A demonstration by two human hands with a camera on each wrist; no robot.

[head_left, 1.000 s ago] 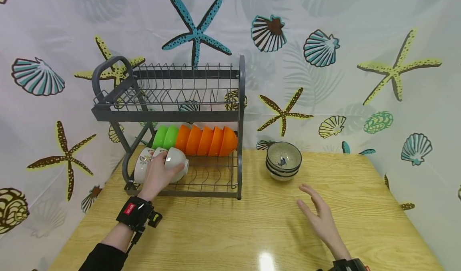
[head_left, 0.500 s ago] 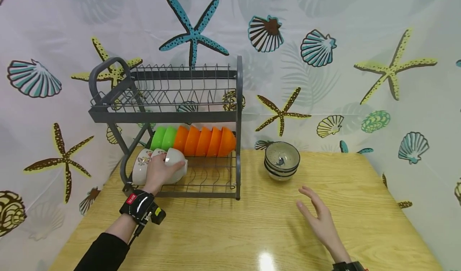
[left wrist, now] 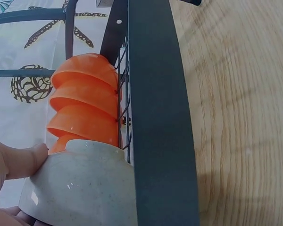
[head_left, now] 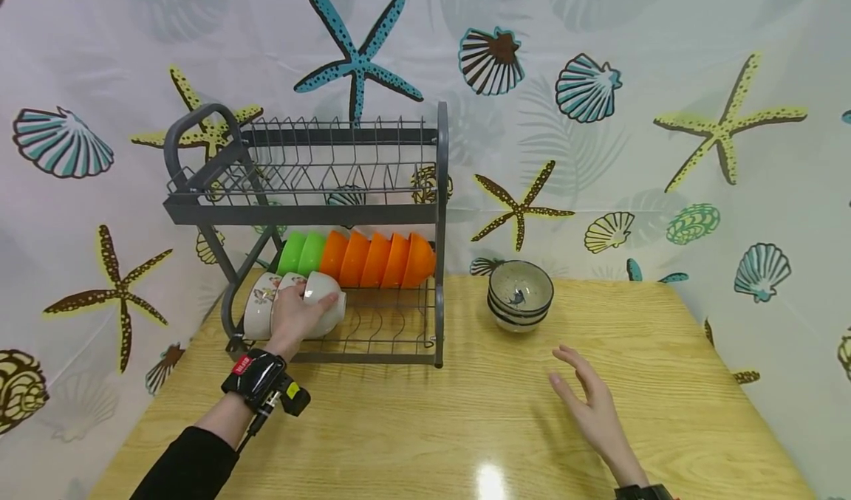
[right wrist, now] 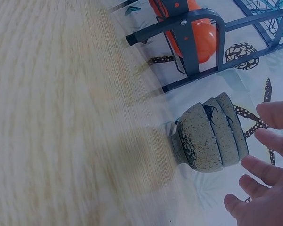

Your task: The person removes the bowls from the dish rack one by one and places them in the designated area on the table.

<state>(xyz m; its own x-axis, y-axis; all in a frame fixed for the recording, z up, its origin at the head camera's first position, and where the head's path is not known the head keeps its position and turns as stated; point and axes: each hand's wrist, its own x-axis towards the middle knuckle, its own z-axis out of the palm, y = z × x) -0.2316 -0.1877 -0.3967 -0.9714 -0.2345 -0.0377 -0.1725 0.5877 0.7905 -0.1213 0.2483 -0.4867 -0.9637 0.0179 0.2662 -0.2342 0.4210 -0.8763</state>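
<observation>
In the head view, my left hand [head_left: 291,318] reaches into the lower shelf of the dark grey dish rack [head_left: 332,215] and grips a white bowl [head_left: 320,286] that lies on its side. Thumb and fingers span the bowl; the left wrist view shows the thumb against the wall of the white bowl [left wrist: 85,183]. More white bowls with a flower print [head_left: 261,308] sit to the left of it, partly behind the hand. My right hand [head_left: 595,404] hovers over the table with spread, relaxed fingers, holding nothing. Nearest to it stands a stack of speckled bowls [head_left: 521,290].
Behind the white bowls, green bowls [head_left: 302,255] and several orange bowls [head_left: 377,260] stand in a row on the lower shelf. The upper wire shelf [head_left: 346,164] hangs above the left hand. A wooden table [head_left: 399,426] spreads in front, with a patterned cloth [head_left: 618,175] behind.
The head view has shifted slightly, and the left wrist has turned a little while the hand stays at the white bowl. The right hand has barely moved.
</observation>
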